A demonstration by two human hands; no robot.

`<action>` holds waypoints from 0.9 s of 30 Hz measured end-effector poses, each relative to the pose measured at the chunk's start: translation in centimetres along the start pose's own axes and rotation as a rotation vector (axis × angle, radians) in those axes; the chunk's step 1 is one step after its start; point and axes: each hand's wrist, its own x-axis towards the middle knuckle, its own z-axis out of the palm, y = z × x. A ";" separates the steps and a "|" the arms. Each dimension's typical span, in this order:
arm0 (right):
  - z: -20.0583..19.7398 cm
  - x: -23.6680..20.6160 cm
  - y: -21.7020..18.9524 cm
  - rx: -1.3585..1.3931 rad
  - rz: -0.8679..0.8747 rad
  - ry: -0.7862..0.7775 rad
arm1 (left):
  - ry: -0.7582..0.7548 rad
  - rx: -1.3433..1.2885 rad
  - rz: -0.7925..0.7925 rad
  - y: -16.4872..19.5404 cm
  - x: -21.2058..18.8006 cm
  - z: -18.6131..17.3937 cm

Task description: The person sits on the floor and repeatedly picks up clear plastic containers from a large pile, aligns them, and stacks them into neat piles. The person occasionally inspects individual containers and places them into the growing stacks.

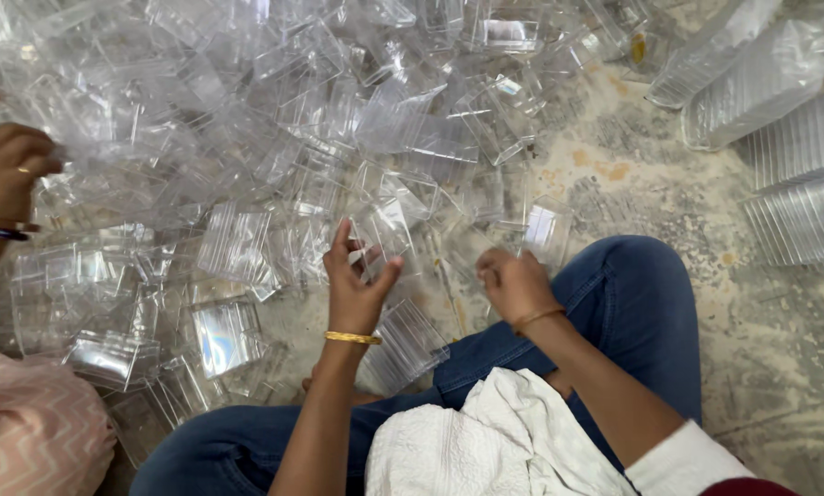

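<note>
My left hand [355, 280], with a gold bangle on the wrist, pinches a clear plastic box piece [383, 231] between thumb and fingers. My right hand [515, 283] is curled shut just to the right, over my knee in blue jeans [628, 294]; whether it holds a clear piece I cannot tell. A large heap of clear plastic boxes and lids [274, 129] covers the floor in front of me. A ribbed clear box [403, 344] lies beside my left wrist.
Another person's hand [3, 170] with bangles reaches into the heap at the left, above a pink patterned garment [31, 427]. Stacks of ribbed clear containers [789, 138] lie at the right. A white cloth [485, 436] rests on my lap. Speckled floor [632, 174] shows between.
</note>
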 end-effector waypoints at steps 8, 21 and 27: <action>-0.3 -2.2 -3.1 1.248 0.130 -0.026 | -0.171 0.009 -0.010 -0.6 -1.5 3.1; -1.4 -0.5 -4.7 1.123 0.008 -0.140 | -0.277 -0.399 -0.079 -0.6 -1.0 2.5; -1.6 0.2 -5.6 1.083 0.048 -0.432 | -0.245 -0.540 -0.243 0.2 -0.6 1.9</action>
